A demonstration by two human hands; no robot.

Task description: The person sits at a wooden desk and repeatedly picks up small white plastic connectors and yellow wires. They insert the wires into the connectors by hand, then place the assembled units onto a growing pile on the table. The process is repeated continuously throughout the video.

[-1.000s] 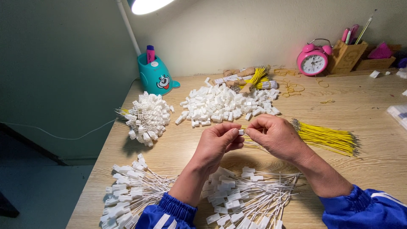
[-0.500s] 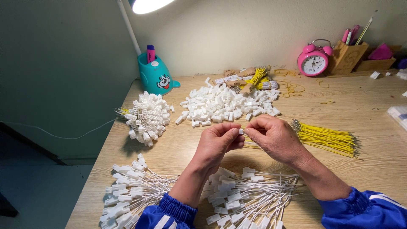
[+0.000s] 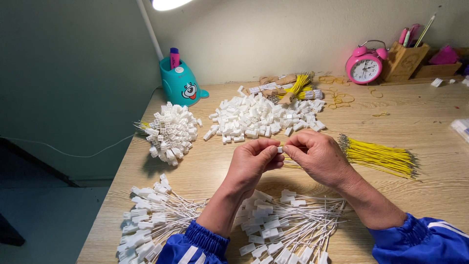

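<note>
a small white connector (image 3: 280, 149) is pinched between the fingertips of the left hand (image 3: 254, 164) and the right hand (image 3: 317, 157), which meet over the middle of a wooden desk (image 3: 430, 122). both hands are closed in a narrow fingertip grip, the left on the connector itself; a thin yellow wire (image 3: 292, 165) seems to be held by the right, though most of it is hidden behind the fingers. the connector is judged to be very light, hard plastic, stiff and a little slippery, so it is best taken by its flat sides with thumb and forefinger. the wire is judged thin and bendable, easily kinked, and best held close to its end. just right of the hands a loose bundle of yellow wires (image 3: 378, 157) lies flat on the desk. beyond the hands a heap of white connectors (image 3: 264, 116) is spread out, and to its left a rounder cluster (image 3: 171, 132) of them is seen. nearest the body, two piles of connectors with white leads (image 3: 288, 225) are fanned out, one under the forearms and one further left (image 3: 151, 220). at the back edge stand a teal holder (image 3: 181, 85), tied wire bundles (image 3: 288, 88), a pink alarm clock (image 3: 365, 66) and a wooden pen box (image 3: 404, 59). blue sleeves (image 3: 420, 239) are worn on both arms.
</note>
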